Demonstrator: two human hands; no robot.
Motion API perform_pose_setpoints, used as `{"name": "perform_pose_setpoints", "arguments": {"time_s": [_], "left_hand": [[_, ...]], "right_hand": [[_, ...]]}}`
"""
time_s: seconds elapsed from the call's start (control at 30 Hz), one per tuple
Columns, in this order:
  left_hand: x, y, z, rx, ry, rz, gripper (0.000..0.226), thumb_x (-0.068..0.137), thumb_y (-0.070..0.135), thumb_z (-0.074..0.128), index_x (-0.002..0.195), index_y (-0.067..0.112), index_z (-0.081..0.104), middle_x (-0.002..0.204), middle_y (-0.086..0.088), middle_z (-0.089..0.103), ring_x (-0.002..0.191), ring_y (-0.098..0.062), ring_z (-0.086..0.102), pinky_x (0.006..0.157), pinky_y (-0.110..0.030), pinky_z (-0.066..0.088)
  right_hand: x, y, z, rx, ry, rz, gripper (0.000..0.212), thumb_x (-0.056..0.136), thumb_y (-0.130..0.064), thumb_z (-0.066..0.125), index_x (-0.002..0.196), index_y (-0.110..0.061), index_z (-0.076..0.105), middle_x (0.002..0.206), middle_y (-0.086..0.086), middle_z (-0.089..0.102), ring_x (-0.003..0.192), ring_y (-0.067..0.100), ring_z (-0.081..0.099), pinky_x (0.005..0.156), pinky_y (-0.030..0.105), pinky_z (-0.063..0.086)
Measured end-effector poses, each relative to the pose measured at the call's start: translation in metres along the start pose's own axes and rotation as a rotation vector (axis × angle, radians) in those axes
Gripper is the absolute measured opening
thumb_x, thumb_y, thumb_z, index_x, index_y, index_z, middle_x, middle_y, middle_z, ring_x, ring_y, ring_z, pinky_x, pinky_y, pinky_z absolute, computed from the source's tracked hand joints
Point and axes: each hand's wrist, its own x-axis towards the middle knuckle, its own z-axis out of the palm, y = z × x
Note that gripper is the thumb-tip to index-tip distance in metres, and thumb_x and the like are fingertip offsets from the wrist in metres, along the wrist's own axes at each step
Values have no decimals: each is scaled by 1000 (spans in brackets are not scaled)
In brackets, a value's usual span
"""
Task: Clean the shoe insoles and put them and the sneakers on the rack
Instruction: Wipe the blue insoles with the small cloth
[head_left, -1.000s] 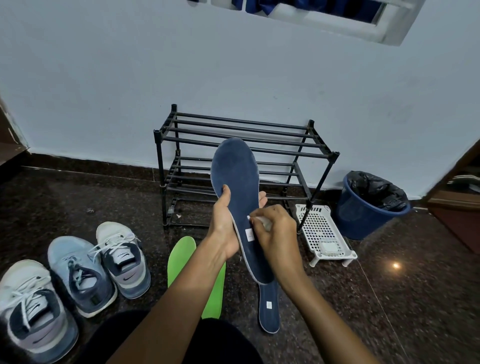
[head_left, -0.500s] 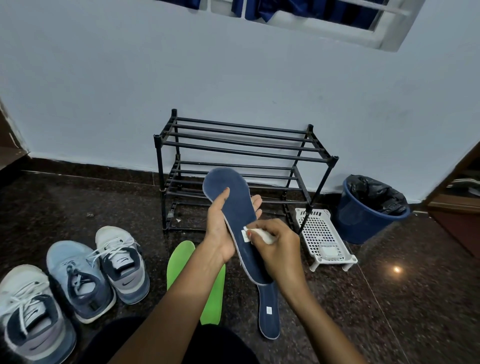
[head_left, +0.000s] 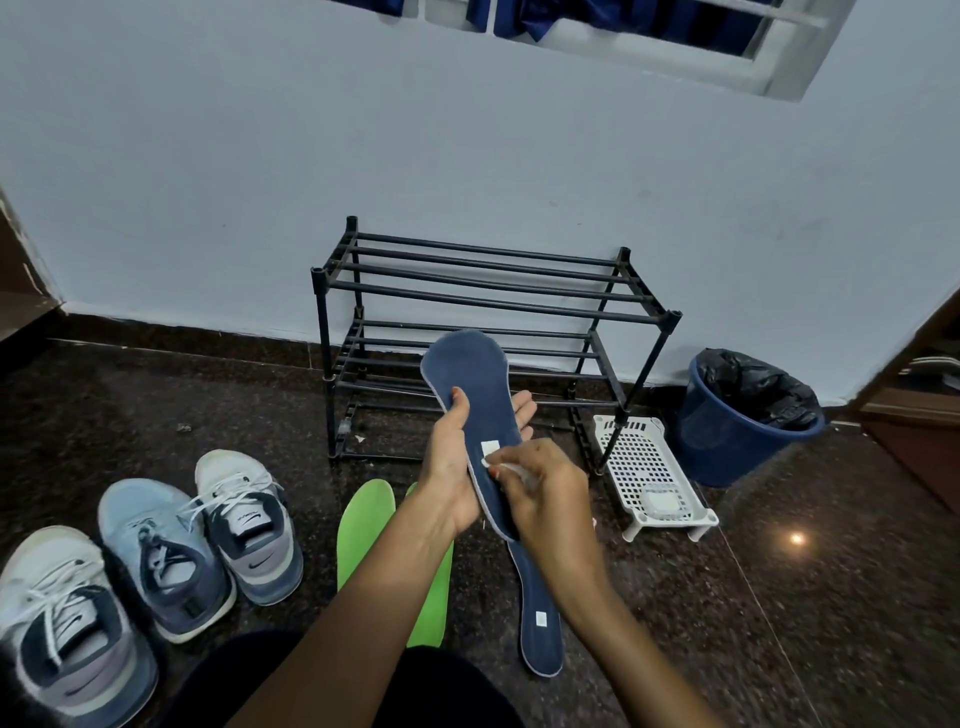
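Observation:
My left hand (head_left: 457, 467) holds a navy insole (head_left: 470, 374) from below, thumb on its top face, toe end pointing up and away. My right hand (head_left: 545, 493) pinches a small white wipe (head_left: 491, 465) against the insole's heel half. A second navy insole (head_left: 540, 613) lies on the floor under my right wrist. A green insole (head_left: 363, 525) lies to its left, with a second green edge partly hidden by my left arm. Three sneakers (head_left: 156, 551) stand at the lower left. The black shoe rack (head_left: 488, 291) stands against the wall, its shelves bare.
A white perforated tray (head_left: 649, 467) holding a small white object sits on the dark granite floor right of the rack. A blue bin (head_left: 727, 431) lined with a black bag stands beyond it. Wooden door frames flank both sides.
The held insole has dropped lower and tilted flatter, its toe now in front of the rack's lower shelves. My right hand with the wipe stayed on the heel half.

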Motion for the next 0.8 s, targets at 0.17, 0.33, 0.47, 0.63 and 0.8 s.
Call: {"name": "perform_pose_setpoints", "arguments": {"time_s": [0.17, 0.33, 0.47, 0.63, 0.8], "left_hand": [[-2, -2, 1, 39, -2, -18, 62, 98, 51, 27, 106, 2, 64, 108, -12, 69, 92, -23, 67, 81, -35, 50], [-1, -4, -3, 18, 18, 20, 57, 98, 49, 30, 101, 5, 66, 96, -9, 73, 79, -21, 71, 77, -36, 51], [2, -3, -4, -22, 19, 42, 58, 100, 47, 25, 108, 4, 62, 122, -9, 62, 108, -20, 60, 91, -32, 45], [1, -2, -1, 27, 9, 23, 59, 99, 48, 24, 111, 3, 61, 120, -9, 63, 100, -18, 63, 86, -33, 47], [-2, 0, -1, 31, -7, 25, 59, 99, 48, 24, 110, 4, 62, 113, -8, 67, 99, -18, 63, 85, -33, 47]], "right_hand": [[17, 3, -2, 9, 80, 60, 14, 84, 4, 57, 88, -3, 68, 92, 14, 61, 88, 23, 59, 80, 28, 47], [26, 1, -5, -4, 113, 59, 14, 86, 3, 55, 89, -1, 67, 91, 14, 60, 83, 19, 56, 73, 10, 40], [15, 2, -1, -49, 22, 31, 14, 84, 5, 55, 89, 1, 68, 92, 15, 59, 87, 24, 57, 76, 22, 43], [14, 3, -4, -21, 64, 42, 12, 85, 3, 56, 89, 0, 67, 92, 12, 59, 80, 14, 55, 71, 4, 38], [16, -4, -2, -29, 59, 1, 12, 85, 5, 55, 88, 1, 67, 90, 12, 58, 76, 11, 53, 68, 0, 34]]}}
